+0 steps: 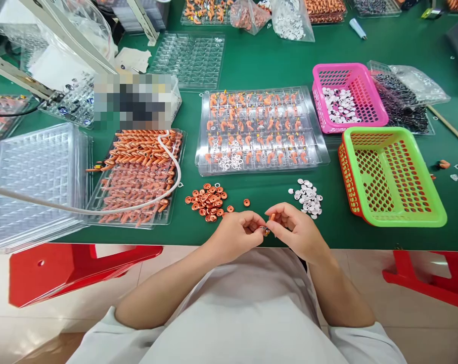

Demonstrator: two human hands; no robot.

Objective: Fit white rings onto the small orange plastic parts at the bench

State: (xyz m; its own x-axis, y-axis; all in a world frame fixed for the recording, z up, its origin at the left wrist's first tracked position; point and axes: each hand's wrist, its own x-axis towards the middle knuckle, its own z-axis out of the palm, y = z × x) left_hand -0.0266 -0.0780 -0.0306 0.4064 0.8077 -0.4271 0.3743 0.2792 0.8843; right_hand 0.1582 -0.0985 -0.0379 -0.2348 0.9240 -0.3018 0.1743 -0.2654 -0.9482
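Note:
At the table's front edge my left hand (238, 233) and my right hand (299, 231) meet, their fingertips pinched together. Between them is a small orange part (272, 217) with a dark and yellowish end; my fingers cover most of it, so its exact kind cannot be made out. Orange round caps (210, 201) lie in a heap just beyond my left hand, with a single cap (246, 202) nearer the fingers. Beyond my right hand is a small pile of white discs (310, 197). Farther back, a clear compartment tray (265, 164) holds rows of curved orange pieces and some white rings.
To the right stand a green basket (422, 215) and a pink basket (380, 119) with white discs. Leftward lie a tray of orange parts (138, 187), stacked clear trays (32, 172) and a white cable (178, 177) arching over. Red stools (43, 275) stand below the table.

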